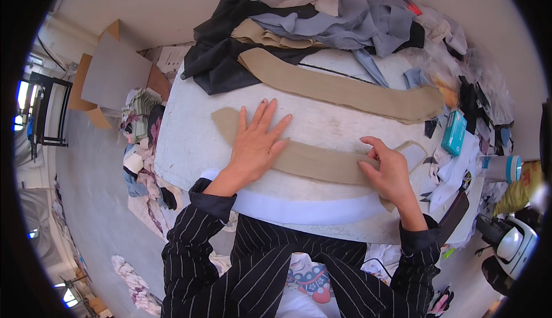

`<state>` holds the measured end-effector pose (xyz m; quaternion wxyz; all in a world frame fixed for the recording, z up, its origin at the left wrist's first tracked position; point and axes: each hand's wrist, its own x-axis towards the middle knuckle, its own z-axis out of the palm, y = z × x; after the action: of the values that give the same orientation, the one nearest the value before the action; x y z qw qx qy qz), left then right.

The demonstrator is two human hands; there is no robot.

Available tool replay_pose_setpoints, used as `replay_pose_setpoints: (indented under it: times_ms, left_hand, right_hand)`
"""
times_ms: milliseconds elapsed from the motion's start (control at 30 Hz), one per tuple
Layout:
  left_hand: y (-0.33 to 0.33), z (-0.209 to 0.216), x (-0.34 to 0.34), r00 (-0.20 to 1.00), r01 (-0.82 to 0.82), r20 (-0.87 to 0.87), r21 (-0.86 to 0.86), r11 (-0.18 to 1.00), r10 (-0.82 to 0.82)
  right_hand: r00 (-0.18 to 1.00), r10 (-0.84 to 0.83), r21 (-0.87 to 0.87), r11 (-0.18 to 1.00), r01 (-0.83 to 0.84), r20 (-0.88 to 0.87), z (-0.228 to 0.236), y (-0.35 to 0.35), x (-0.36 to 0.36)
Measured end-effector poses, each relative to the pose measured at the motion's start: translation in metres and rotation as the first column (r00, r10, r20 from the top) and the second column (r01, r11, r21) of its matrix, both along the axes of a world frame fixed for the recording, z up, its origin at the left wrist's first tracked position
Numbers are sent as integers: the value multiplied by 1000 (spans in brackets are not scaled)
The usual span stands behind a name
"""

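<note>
"What carries it all?"

"A pale worktop (178, 140), with a heap of cut cloth (322, 13) along its far side."

"And the larger tan pieces?"

"A stack of tan strips (345, 91) lies beyond both hands, its long axis running roughly left to right and dipping toward the right."

"Where is the piece in hand?"

"The single tan strip (322, 163) lies directly beneath the hands, between that stack and a white band (299, 210) at the near edge. It too runs left to right, sloping nearer the person at the right (the lens bends straight edges, so trust the curve lightly)."

"Which hand is nearer?"

"Neither; both are at it. The left hand (257, 145) lies across it, one pointed end showing past the fingers on the far left. The right hand (388, 168) covers part of its right stretch."

"Each grip?"

"Left, palm down, fingers spread. Right, curled, thumb and forefinger apart; I can't tell whether hidden fingertips pinch cloth."
</note>
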<state>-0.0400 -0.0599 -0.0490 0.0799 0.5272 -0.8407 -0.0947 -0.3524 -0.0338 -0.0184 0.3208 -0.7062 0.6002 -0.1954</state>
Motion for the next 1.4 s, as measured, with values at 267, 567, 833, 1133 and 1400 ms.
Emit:
replay_pose_setpoints:
  times_ms: [267, 567, 833, 1133, 1400]
  left_hand:
    - [11, 16, -78, 972, 234, -39, 10, 972, -233]
    - [10, -4, -106, 930, 360, -104, 63, 931, -353]
    - [8, 1, -110, 925, 372, -98, 40, 928, -367]
    - [10, 5, -108, 933, 360, -64, 84, 929, -355]
    - [9, 4, -108, 925, 377, -84, 72, 924, -371]
  right_hand:
    - [994, 25, -17, 999, -27, -103, 2, 0, 6]
    - [989, 75, 112, 992, -61, -126, 22, -3, -39]
    - [977, -186, 32, 981, 190, -105, 16, 0, -89]
    - [941, -314, -53, 949, 310, -124, -1, 3, -107]
    - [881, -401, -104, 894, 437, 253, -20, 3, -122]
